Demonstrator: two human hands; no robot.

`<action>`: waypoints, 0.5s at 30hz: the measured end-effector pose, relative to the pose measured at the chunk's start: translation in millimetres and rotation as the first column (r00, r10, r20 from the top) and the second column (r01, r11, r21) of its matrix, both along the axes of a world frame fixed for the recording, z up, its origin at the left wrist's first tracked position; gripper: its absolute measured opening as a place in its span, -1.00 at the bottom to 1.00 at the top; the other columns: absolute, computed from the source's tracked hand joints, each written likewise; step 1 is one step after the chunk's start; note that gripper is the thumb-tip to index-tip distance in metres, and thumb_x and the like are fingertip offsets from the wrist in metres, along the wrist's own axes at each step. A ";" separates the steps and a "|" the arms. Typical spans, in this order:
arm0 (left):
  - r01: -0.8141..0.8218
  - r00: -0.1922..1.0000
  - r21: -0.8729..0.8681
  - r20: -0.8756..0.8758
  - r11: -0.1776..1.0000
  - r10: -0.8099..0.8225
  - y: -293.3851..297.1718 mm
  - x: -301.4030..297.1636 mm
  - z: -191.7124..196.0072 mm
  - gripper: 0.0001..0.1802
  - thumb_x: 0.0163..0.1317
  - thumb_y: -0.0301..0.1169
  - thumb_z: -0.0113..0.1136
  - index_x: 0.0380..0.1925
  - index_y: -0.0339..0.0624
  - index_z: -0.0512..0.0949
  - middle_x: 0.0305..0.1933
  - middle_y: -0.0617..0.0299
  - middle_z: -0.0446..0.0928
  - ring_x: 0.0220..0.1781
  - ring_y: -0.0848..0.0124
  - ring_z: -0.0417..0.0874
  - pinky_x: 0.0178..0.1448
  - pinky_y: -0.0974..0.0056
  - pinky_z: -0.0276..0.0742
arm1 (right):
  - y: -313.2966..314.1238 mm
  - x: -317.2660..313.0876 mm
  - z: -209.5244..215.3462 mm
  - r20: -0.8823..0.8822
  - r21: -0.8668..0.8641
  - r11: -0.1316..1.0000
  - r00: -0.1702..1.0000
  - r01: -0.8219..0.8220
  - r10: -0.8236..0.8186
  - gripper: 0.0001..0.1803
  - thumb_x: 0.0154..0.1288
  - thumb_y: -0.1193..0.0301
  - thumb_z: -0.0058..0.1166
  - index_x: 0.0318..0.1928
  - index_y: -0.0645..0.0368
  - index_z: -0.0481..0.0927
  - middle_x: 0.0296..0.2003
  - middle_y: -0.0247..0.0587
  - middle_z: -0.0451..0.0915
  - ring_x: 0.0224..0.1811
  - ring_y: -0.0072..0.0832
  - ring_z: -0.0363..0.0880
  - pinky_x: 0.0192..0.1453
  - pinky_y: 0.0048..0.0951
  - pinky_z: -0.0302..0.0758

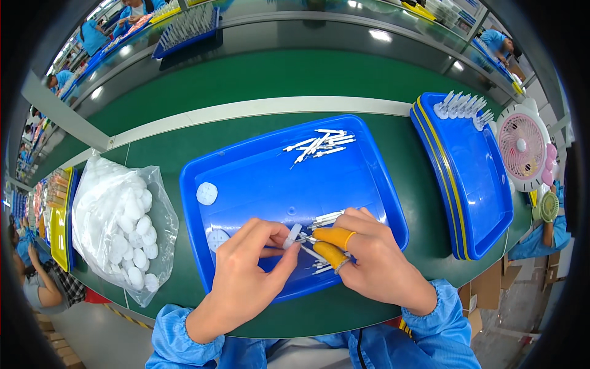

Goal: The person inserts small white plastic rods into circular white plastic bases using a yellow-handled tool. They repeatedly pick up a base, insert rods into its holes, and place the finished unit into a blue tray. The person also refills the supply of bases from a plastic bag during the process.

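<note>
My left hand (pixel 249 267) pinches a small round white plastic disc (pixel 293 235), turned edge-on, between thumb and fingers. Yellow finger cots (pixel 332 254) cover the thumb and forefinger of my right hand (pixel 382 258). Those fingertips close on a thin white stick with a metal tip (pixel 306 237), which meets the disc; whether it is seated there cannot be made out. Both hands are over a blue tray (pixel 187 203). Two more white discs (pixel 207 194) lie at its left side. White sticks (pixel 321 143) lie loosely at its far side, and several others (pixel 327 219) are beside my right hand.
Left of the tray, a clear plastic bag (pixel 129 224) bulges with white discs. At the right, stacked blue and yellow trays (pixel 470 184) bear discs with upright sticks (pixel 461 106); a pink-and-white fan (pixel 521 145) stands beyond. Co-workers sit along the lines. A white rail (pixel 264 106) crosses behind.
</note>
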State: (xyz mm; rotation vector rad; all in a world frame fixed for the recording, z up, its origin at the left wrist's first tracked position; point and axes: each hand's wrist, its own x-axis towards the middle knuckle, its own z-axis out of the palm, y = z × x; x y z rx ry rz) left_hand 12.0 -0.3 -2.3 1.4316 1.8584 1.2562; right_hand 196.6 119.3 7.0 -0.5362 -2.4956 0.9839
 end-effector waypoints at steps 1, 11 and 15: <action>0.000 1.000 -0.010 0.004 1.000 0.000 -0.7 0.4 -0.5 -0.82 0.27 -0.64 0.45 -0.15 -0.38 0.67 -0.21 0.09 0.66 -0.20 0.32 0.82 -0.10 0.23 0.89 | -1.4 -2.2 -0.2 -0.019 0.007 1.000 1.000 0.011 -0.011 -0.57 0.00 0.73 0.30 -0.02 0.37 0.80 -0.27 -0.07 0.64 -0.23 -0.11 0.57 -0.10 -0.15 0.47; -0.046 0.998 -0.035 0.032 0.998 0.047 0.5 -0.5 3.4 -0.85 0.28 -0.65 0.40 -0.18 -0.38 0.64 -0.22 0.07 0.66 -0.20 0.29 0.82 -0.10 0.20 0.89 | -6.7 0.3 2.3 -0.028 0.024 1.000 1.000 0.002 -0.001 -0.57 -0.07 0.74 0.27 -0.07 0.42 0.78 -0.26 -0.04 0.61 -0.22 -0.12 0.54 -0.11 -0.14 0.43; -0.028 0.998 -0.056 0.054 0.998 0.031 1.1 -2.1 4.3 -0.86 0.27 -0.67 0.39 -0.19 -0.42 0.65 -0.20 0.11 0.67 -0.18 0.38 0.82 -0.13 0.26 0.88 | -0.6 0.5 -2.3 -0.025 0.035 0.999 0.999 -0.035 0.036 -0.56 -0.19 0.72 0.25 -0.14 0.52 0.75 -0.22 0.00 0.58 -0.15 -0.08 0.53 -0.04 -0.12 0.44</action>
